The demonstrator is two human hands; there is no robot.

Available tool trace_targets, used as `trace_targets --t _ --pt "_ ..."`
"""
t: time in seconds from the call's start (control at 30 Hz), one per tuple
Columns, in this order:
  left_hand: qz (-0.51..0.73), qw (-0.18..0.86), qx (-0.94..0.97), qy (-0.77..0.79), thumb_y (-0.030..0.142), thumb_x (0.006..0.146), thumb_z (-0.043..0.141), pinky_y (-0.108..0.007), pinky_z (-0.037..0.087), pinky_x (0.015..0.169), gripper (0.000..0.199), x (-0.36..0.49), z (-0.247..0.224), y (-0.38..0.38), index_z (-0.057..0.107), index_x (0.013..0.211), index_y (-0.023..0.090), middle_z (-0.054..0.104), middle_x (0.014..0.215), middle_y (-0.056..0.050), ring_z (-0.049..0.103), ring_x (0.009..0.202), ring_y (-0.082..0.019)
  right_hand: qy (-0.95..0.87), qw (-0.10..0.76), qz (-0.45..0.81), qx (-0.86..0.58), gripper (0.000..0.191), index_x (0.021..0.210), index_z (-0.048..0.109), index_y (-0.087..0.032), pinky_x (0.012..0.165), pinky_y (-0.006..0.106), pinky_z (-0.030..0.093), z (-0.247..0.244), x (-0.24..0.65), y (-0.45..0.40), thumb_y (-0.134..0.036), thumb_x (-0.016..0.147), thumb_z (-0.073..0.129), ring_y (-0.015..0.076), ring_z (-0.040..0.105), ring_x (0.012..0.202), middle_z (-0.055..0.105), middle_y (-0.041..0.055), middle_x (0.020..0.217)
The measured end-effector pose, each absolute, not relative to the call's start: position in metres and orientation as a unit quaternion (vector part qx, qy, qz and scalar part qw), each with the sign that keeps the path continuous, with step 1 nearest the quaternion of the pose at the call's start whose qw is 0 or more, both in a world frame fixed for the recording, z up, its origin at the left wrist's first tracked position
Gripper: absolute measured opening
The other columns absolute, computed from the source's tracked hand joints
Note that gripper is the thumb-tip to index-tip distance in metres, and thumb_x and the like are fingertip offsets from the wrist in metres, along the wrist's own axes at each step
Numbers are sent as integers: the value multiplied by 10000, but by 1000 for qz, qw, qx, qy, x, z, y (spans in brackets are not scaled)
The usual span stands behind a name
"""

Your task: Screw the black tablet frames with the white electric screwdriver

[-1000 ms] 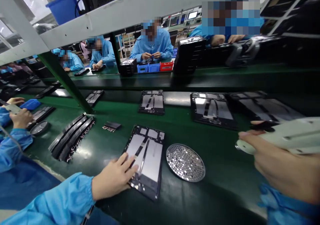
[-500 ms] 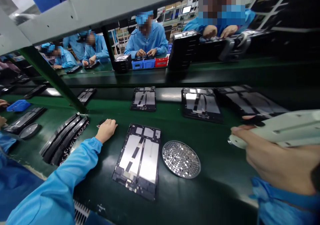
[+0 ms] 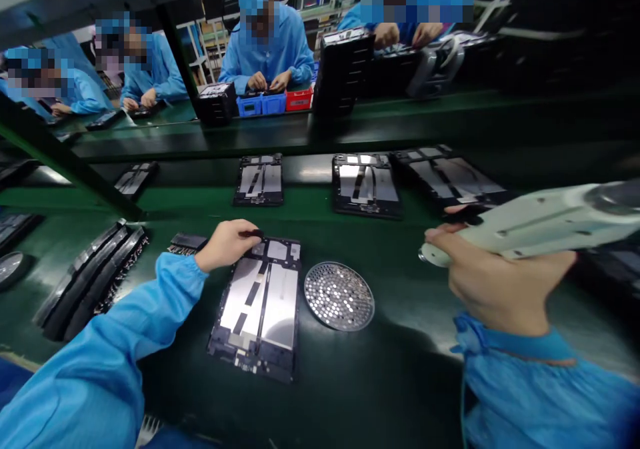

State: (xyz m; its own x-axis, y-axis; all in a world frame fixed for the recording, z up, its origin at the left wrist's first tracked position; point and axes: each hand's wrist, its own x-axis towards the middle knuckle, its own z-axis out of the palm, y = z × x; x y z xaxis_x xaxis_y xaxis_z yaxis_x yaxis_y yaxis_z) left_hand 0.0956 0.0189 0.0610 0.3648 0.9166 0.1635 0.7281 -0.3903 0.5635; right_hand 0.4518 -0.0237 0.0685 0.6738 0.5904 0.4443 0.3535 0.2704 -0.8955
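Observation:
An opened tablet (image 3: 259, 302) lies on the green bench in front of me, its inner side with silver plates facing up. My left hand (image 3: 229, 242) is at its top left corner, thumb and fingers pinched on a small black part (image 3: 253, 234). On the right, my right hand (image 3: 493, 282) is wrapped round a pale green power tool (image 3: 545, 219), held above the bench. Just right of the tablet sits a round metal dish (image 3: 339, 296) with many small holes or shiny bits. A short black strip of parts (image 3: 187, 243) lies behind my left wrist.
Several curved black strips (image 3: 93, 279) lie at the left. More opened tablets (image 3: 367, 184) lie in a row farther back. Beyond them are a tall black stack (image 3: 345, 69), blue bins (image 3: 261, 105) and a red bin (image 3: 299, 98). A green post (image 3: 75, 166) slants at the left. Co-workers sit opposite.
My left hand has moved right, from the bench beside the strips to the tablet's top left corner, now pinching a small black part. The whole view has shifted; my right hand still grips the tool.

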Motion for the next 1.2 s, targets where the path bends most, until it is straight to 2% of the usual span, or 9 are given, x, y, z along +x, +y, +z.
trace_targets --t 0.13,0.3,0.43,0.63,0.77,0.87,0.97,1.07,1.2 --pt "238 249 817 463 172 839 707 -234 591 658 244 146 32 30 698 1079 126 745 883 -48 711 685 -134 -400 708 100 -573 237 538 578 -189 577 360 516 71 451 -24 -244 490 803 211 645 615 675 54 674" --pt "218 232 861 397 145 820 726 -279 601 808 131 164 20 42 760 946 145 735 1106 -86 727 871 -163 -398 706 109 -575 217 563 588 -193 596 360 527 73 449 -25 -242 508 792 210 649 636 688 41 710" --pt "176 190 898 355 191 875 703 -326 574 926 141 160 21 42 772 996 171 738 1135 -72 708 1009 -191 -394 698 113 -587 216 559 587 -194 630 376 537 74 449 -26 -242 497 788 209 641 638 679 41 697" --pt "117 112 937 308 227 1000 550 -384 541 983 227 165 25 31 733 1108 146 709 1216 -112 646 1106 -214 -403 676 109 -607 246 568 556 -199 654 399 540 72 452 -26 -277 522 785 205 627 647 628 25 682" --pt "79 83 953 279 283 1029 489 -517 418 1117 339 167 30 18 685 1208 71 645 1325 -184 534 1308 -319 -424 670 101 -601 277 560 514 -199 659 387 547 70 454 -28 -228 524 787 182 616 630 594 7 672" --pt "67 79 956 273 339 1013 517 -620 334 1139 438 163 32 11 617 1319 41 560 1427 -221 421 1406 -415 -438 677 107 -582 256 633 554 -184 621 349 528 65 455 -28 -189 531 789 154 601 619 635 22 737" --pt "44 65 958 274 399 993 553 -646 366 1087 513 159 34 12 569 1395 82 516 1481 -195 457 1366 -448 -443 693 105 -558 255 663 575 -176 610 340 514 60 455 -27 -154 526 788 143 586 603 637 15 729" --pt "25 52 960 273 465 986 561 -569 455 1013 538 159 37 16 565 1413 138 501 1496 -183 537 1273 -411 -435 693 131 -560 259 711 603 -179 633 357 518 64 449 -29 -154 527 784 152 583 600 604 -15 669" --pt "41 46 957 282 494 975 582 -529 482 974 545 156 38 6 573 1392 142 559 1369 -237 563 1199 -383 -438 689 179 -549 267 781 612 -197 640 357 528 81 427 -37 -200 568 773 141 567 589 541 -51 626"
